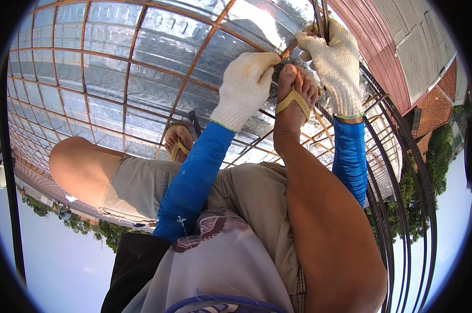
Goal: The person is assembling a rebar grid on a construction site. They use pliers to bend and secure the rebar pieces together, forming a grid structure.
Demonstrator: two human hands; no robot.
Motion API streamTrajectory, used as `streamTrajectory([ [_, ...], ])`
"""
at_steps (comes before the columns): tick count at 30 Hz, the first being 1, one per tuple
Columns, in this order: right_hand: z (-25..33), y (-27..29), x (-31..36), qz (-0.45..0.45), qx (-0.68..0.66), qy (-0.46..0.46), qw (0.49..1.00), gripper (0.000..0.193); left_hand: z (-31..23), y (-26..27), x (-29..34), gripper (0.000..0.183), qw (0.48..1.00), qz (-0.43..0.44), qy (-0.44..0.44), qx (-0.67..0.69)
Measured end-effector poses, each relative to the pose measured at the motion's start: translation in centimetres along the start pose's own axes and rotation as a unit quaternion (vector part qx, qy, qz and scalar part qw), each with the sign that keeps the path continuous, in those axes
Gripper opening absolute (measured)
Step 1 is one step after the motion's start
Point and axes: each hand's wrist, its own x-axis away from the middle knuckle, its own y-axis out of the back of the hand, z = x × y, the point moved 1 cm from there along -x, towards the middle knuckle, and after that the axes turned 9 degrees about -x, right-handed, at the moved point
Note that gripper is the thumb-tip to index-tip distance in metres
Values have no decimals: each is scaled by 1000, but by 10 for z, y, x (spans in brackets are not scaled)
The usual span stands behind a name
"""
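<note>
**A:** What is the person doing, and where are they?

**B:** They are crouching on a grid of rusty steel bars that is lying over shiny corrugated metal sheeting. Both feet, in yellow flip-flops, are resting on the bars; the right foot is planted just below the hands, seemingly pinning the bars so they are not shifting.

**A:** And the hands?

**B:** Both are wearing white knitted gloves over blue sleeves. The left hand is reaching forward with its fingers curled together, pressing on a bar crossing near the far right edge of the grid, probably steadying it. The right hand is clamping around thin dark rods or a tool handle rising above that same crossing; I cannot tell exactly which.

**A:** What surrounds them?

**B:** A bundle of curved bars is running along the grid's right edge. Beyond it, a red roof, a brick building and trees are showing, so the grid is sitting high up.
</note>
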Motion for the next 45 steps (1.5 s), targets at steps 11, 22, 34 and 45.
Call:
streamTrajectory([
  [11, 51, -7, -40, 218, 95, 310, 921, 26, -22, -16, 8, 12, 993, -60, 91, -39],
  [22, 80, -25, -84, 381, 214, 285, 853, 26, -17, -44, 32, 9, 989, -126, 31, -71],
  [34, 61, -58, -79, 397, 197, 317, 839, 25, -22, -38, 36, 13, 950, -168, 216, 153],
  [45, 56, -47, -65, 366, 147, 283, 874, 24, -4, -23, 6, 28, 987, -13, 157, 45],
])
